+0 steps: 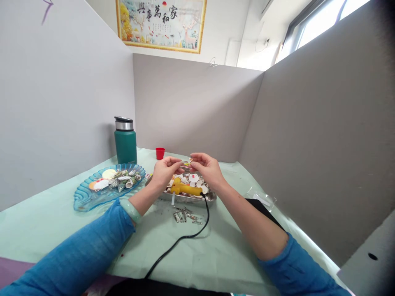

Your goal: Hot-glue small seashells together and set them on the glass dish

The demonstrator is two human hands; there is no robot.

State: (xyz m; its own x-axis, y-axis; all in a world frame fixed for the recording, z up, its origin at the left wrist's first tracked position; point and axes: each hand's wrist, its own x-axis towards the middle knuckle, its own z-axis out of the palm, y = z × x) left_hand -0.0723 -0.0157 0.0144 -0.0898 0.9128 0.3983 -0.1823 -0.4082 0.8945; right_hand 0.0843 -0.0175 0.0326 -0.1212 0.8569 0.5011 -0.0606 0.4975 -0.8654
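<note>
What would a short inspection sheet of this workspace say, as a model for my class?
Surface: pale green covering, lightly creased.
Job's things: yellow tool, apparently a glue gun, resting on a metal tray of shells; silver metal pieces loose in front; more shells in a blue dish at left.
Clutter: green bottle, red cup, clear plastic at right.
Grip: right hand pinches a small piece; left hand close by, hold unclear.
Cables: black cord runs from the yellow tool towards the near edge.
Surroundings: grey partitions, framed picture, window.

Glue gun (189, 189) on tray (194, 199), clips (185, 214) before it, plate (84, 200) leftward.
</note>
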